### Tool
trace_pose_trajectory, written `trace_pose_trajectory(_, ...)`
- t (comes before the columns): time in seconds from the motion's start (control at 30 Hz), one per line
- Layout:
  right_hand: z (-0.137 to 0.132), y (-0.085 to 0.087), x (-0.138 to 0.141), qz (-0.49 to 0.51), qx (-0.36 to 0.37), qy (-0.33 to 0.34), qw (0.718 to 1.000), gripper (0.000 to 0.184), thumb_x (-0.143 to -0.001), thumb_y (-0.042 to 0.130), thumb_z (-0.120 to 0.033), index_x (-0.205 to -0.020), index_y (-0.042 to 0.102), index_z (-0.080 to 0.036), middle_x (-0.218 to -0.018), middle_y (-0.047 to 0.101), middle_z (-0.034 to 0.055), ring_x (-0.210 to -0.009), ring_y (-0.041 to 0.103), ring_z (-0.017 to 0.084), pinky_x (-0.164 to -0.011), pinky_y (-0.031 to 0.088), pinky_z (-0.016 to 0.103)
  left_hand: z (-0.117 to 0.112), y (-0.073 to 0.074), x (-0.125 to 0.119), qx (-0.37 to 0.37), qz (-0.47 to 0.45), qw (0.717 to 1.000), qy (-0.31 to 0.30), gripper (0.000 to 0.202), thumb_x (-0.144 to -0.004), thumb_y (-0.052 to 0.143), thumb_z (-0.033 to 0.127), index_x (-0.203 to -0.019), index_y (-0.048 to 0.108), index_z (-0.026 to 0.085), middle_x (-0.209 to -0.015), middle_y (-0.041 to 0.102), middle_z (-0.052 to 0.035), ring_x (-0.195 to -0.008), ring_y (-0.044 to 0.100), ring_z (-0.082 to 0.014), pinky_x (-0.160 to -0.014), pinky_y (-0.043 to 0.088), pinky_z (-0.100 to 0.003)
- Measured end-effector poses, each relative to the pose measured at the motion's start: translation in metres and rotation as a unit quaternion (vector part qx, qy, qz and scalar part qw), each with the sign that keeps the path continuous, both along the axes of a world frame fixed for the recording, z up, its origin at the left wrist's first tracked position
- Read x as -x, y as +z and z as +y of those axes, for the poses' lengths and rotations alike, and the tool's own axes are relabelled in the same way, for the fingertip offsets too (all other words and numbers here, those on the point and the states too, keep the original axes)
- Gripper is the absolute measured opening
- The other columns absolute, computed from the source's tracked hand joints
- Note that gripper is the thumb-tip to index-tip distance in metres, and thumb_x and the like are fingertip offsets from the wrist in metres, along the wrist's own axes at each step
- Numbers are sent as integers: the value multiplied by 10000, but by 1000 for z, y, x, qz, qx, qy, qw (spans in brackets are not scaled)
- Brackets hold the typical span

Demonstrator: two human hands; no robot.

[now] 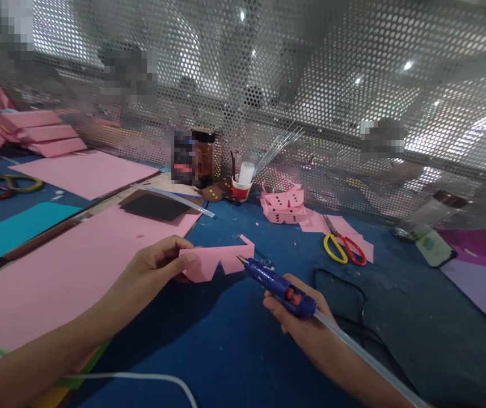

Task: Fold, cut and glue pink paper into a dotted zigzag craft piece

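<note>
My left hand (164, 263) pinches the left end of a pink paper cutout (202, 263) shaped like eyeglasses, with a notch in its lower edge and a folded strip at its right end. My right hand (302, 311) is wrapped round a blue glue gun (268, 277), and a long clear glue stick (353, 345) sticks out of its back. The gun's metal nozzle tip is at the right part of the pink cutout; whether it touches the paper I cannot tell. The fingers under the gun are partly hidden.
Scissors (338, 249) with yellow and red handles lie right of a stack of dotted pink paper glasses (284, 205). Behind stand a red-and-white cup (241, 190) and a brown jar (204, 156) before a perforated metal screen (332, 102). Pink sheets (55, 283) lie left; a black cord (364, 303) curls right.
</note>
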State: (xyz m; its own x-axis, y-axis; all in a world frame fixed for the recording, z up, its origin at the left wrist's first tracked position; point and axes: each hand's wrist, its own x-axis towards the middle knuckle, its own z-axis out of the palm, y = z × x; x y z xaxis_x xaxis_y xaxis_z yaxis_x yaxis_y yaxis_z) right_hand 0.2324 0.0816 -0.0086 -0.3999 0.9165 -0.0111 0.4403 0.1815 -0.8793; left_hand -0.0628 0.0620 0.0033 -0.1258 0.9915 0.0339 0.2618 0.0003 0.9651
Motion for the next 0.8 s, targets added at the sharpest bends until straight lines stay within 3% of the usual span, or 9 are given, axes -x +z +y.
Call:
trace_pose_trajectory(0.2,-1,6,1,-12,-13,17,1000,304,-921,604,-481,-801,548,-208,-614,499,-40,-519,488,103,-466,383,218,-1,1,0,5,6,1000,-13,299,-858,645,518,-897,640,222,-812,634,3,-778,611,-177,-674,544,-249)
trace_pose_trajectory(0.57,-1,0,1,-5,-18,23,1000,282,-938,597,-425,-782,486,-219,-623,452,-52,-529,457,96,-478,368,218,-3,0,0,-2,3,999,-34,283,-885,630,506,-890,644,224,-802,628,10,-759,599,-156,-667,530,-241)
trace_pose_trajectory(0.8,0,-4,1,6,-16,24,1000,253,-940,603,-410,-812,498,-219,-643,410,-57,-540,365,92,-458,311,210,-1,-3,1,-10,5,999,-42,266,-890,630,495,-894,647,229,-802,629,20,-747,590,-146,-662,519,-229)
